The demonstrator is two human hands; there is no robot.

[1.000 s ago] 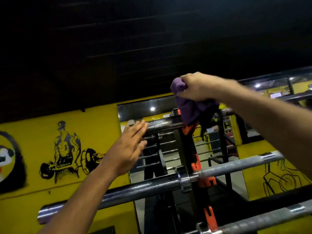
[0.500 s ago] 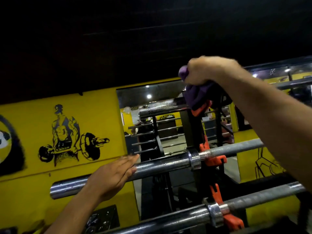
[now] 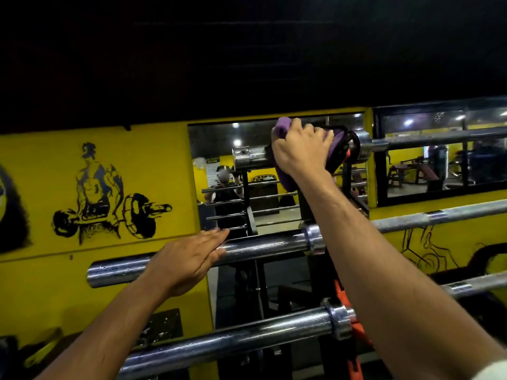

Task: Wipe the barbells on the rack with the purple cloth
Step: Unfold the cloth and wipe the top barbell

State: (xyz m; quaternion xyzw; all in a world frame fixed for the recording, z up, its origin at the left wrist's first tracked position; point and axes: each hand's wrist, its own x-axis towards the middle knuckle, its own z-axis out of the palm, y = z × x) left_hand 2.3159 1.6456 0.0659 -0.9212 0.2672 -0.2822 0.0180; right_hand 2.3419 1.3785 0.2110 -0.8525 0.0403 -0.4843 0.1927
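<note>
With the right hand (image 3: 300, 150) clamping the crumpled purple cloth (image 3: 282, 127) around the top chrome steel barbell sleeve (image 3: 251, 157) and the flat, open-fingered left hand (image 3: 186, 259) bracing the middle barbell (image 3: 263, 246), wipe full-length.

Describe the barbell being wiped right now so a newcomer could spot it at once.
Find the black rack against the yellow wall, by the mirror. Three barbells show on it, one above another; take the top barbell, its short chrome end pointing left. It alone has the purple cloth wrapped over its sleeve, gripped by the right hand; the left hand rests on the middle barbell below.
</note>
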